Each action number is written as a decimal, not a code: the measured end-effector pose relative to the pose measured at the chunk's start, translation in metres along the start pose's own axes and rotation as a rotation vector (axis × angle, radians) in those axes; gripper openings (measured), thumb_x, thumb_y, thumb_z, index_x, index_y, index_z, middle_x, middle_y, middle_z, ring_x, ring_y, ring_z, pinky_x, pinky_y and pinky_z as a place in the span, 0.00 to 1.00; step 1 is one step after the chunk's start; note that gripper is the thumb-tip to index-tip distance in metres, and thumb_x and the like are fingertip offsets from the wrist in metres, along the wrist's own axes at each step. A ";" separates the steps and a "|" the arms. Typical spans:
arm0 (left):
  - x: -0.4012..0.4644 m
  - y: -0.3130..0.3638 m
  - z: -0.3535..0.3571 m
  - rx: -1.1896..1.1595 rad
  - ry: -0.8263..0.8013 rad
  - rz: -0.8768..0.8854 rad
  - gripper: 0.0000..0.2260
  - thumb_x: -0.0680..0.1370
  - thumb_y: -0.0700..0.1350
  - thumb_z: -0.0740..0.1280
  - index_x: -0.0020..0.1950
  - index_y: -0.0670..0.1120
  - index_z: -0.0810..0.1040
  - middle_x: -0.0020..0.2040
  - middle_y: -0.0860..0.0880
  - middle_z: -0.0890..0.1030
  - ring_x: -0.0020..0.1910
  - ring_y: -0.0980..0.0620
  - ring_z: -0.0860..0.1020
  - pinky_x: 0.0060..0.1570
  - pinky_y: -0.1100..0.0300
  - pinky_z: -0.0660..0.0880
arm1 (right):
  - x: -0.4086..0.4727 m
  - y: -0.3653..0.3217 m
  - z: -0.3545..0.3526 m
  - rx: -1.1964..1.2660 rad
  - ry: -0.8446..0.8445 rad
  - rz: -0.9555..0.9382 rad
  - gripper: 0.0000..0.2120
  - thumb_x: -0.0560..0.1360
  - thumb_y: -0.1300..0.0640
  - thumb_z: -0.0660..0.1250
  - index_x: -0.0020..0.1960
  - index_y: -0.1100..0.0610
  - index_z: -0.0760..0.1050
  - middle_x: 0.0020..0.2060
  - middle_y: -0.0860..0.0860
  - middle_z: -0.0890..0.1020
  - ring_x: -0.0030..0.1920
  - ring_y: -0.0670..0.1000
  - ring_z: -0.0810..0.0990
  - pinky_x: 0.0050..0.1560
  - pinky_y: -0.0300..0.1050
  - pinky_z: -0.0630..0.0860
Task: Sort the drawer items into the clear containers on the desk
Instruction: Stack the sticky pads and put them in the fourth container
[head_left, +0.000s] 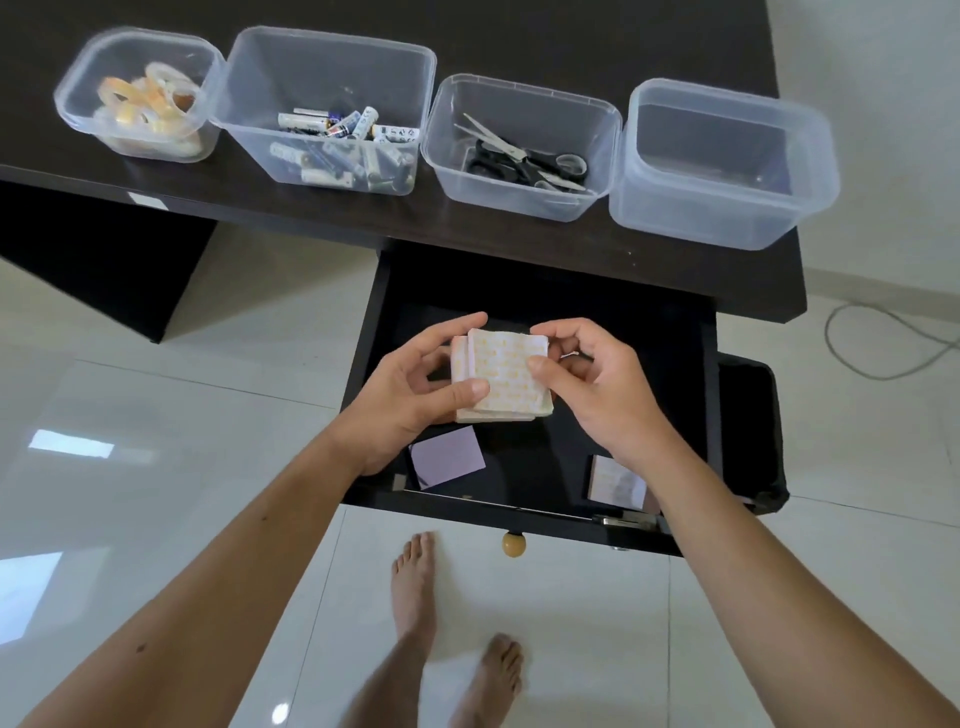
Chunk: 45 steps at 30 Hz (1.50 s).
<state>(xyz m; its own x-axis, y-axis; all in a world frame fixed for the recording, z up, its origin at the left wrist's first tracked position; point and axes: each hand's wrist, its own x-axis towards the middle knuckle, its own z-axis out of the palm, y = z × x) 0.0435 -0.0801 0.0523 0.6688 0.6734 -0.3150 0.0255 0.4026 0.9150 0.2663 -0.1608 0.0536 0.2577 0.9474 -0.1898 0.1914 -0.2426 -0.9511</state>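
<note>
My left hand (415, 384) and right hand (587, 384) are bare, with no rings, watch or gloves. My forearms are uncovered to the frame's edge, no sleeves showing. My nails are short and plain. My feet (452, 623) are bare too.

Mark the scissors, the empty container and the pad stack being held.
scissors (524, 158), head view, near the blades' pivot
empty container (724, 218), head view, front wall
pad stack (506, 371), head view, top face
</note>
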 end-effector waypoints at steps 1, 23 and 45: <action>0.001 -0.002 0.003 -0.009 0.006 -0.011 0.31 0.74 0.42 0.75 0.77 0.53 0.72 0.68 0.42 0.80 0.66 0.42 0.82 0.60 0.45 0.82 | -0.001 0.002 0.000 -0.010 0.013 0.002 0.12 0.80 0.60 0.74 0.61 0.48 0.82 0.50 0.55 0.83 0.50 0.59 0.85 0.57 0.62 0.84; 0.028 -0.029 -0.006 0.289 0.089 -0.078 0.23 0.78 0.31 0.73 0.67 0.52 0.76 0.62 0.47 0.83 0.61 0.49 0.83 0.53 0.55 0.84 | 0.024 0.067 -0.029 -0.435 0.152 0.079 0.10 0.77 0.57 0.76 0.56 0.50 0.80 0.47 0.48 0.82 0.41 0.44 0.77 0.44 0.36 0.73; 0.021 -0.024 0.000 0.192 -0.029 0.021 0.31 0.77 0.33 0.74 0.76 0.53 0.72 0.66 0.44 0.80 0.66 0.46 0.81 0.57 0.54 0.83 | 0.012 0.019 -0.006 -0.160 -0.002 -0.025 0.09 0.82 0.58 0.69 0.57 0.47 0.83 0.50 0.49 0.85 0.51 0.49 0.85 0.55 0.50 0.84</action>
<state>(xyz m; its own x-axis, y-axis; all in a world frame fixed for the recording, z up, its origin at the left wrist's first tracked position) 0.0567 -0.0752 0.0239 0.6919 0.6609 -0.2905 0.1509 0.2611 0.9534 0.2788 -0.1553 0.0342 0.2493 0.9538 -0.1674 0.3465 -0.2493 -0.9043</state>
